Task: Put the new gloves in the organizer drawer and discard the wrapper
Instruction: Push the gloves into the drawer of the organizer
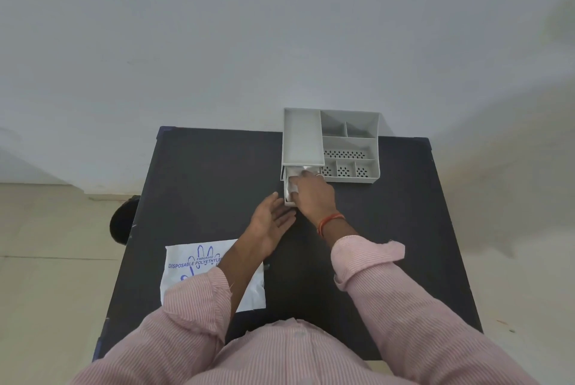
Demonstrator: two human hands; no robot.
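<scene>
A grey desk organizer (pixel 303 138) stands at the far edge of the black table (pixel 199 185). Its small drawer (pixel 287 199) is pulled out toward me at the organizer's front left. My right hand (pixel 314 194) is over the drawer, fingers pressing a wad of clear plastic gloves (pixel 294 187) into it. My left hand (pixel 272 218) rests flat and open on the table just left of the drawer front, touching nothing else. The white wrapper (pixel 186 269) with blue "disposable polyethylene" print lies flat at the near left of the table, partly under my left forearm.
The organizer's right half holds several open compartments (pixel 348 148), some with perforated floors. A dark round object (pixel 121 222) sits on the floor beside the table's left edge. A plain wall rises behind the table.
</scene>
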